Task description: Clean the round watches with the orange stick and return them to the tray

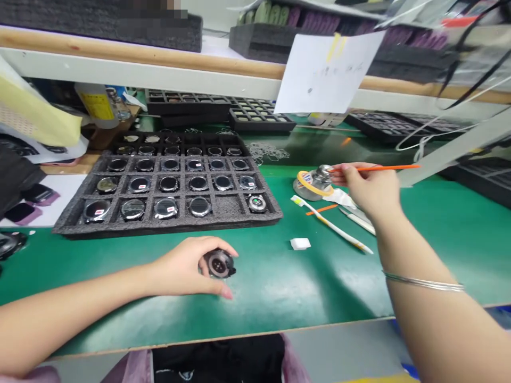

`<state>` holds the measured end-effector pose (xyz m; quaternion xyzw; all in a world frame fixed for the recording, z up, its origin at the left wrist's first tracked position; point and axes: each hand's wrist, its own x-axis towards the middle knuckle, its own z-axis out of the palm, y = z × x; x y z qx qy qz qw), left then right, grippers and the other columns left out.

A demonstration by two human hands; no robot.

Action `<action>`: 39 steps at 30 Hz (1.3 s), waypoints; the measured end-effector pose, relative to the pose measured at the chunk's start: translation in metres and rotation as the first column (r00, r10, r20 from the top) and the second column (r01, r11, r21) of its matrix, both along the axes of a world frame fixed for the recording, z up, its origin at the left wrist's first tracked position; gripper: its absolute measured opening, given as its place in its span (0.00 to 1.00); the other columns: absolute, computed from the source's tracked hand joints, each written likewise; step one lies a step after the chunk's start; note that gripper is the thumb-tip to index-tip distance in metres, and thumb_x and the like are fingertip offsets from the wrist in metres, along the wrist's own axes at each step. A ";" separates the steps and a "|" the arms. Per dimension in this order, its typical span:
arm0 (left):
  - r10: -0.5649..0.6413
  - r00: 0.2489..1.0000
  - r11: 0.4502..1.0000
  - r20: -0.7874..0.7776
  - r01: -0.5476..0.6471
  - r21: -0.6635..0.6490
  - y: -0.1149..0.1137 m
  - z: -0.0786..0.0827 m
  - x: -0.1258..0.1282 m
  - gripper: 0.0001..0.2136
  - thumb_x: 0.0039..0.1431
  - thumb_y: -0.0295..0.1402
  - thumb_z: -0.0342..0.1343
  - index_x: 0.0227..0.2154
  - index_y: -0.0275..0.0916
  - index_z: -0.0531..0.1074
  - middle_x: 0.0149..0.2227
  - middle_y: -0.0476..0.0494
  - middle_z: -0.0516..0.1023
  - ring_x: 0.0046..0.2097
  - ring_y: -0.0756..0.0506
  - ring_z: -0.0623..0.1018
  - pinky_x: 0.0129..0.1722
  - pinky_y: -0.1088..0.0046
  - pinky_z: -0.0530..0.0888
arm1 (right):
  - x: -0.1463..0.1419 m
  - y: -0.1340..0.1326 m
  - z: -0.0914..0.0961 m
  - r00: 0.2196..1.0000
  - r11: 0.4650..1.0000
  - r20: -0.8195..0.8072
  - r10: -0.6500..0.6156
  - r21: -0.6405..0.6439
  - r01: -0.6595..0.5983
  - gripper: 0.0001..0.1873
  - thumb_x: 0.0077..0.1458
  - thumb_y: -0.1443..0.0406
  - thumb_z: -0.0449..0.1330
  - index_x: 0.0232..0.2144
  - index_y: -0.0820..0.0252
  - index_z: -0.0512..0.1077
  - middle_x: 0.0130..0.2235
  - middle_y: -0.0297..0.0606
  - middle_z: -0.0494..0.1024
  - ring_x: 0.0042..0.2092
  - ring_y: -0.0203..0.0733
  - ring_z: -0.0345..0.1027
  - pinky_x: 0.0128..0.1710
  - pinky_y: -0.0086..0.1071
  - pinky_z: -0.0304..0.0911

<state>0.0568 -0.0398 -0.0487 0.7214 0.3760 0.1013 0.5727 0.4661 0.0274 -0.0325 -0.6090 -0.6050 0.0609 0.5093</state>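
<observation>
Two hands [187, 268] [371, 189] partly hide watch [219, 264] and stick [391, 168].

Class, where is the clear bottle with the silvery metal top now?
In the head view, the bottle stands right of centre on the green tabletop, beside the right hand, behind the white toothbrush.

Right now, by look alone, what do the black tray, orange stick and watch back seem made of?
Black tray: probably foam, matte; its surface looks speckled and grainy.
Orange stick in the right hand: likely plastic, evenly coloured; painted wood is possible.
Watch at the left hand: dark, glossy back, perhaps glass or plastic, judging by its sheen.
</observation>
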 end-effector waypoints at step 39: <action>0.076 0.991 0.990 0.110 -0.061 -0.128 0.001 -0.006 0.004 0.13 0.58 0.37 0.64 0.43 0.38 0.76 0.33 0.46 0.84 0.30 0.47 0.81 0.29 0.72 0.79 | -0.197 -0.125 -0.018 0.814 0.784 -0.166 0.557 -0.220 -0.581 0.08 0.65 0.66 0.61 0.31 0.55 0.72 0.29 0.32 0.82 0.30 0.37 0.78 0.31 0.27 0.71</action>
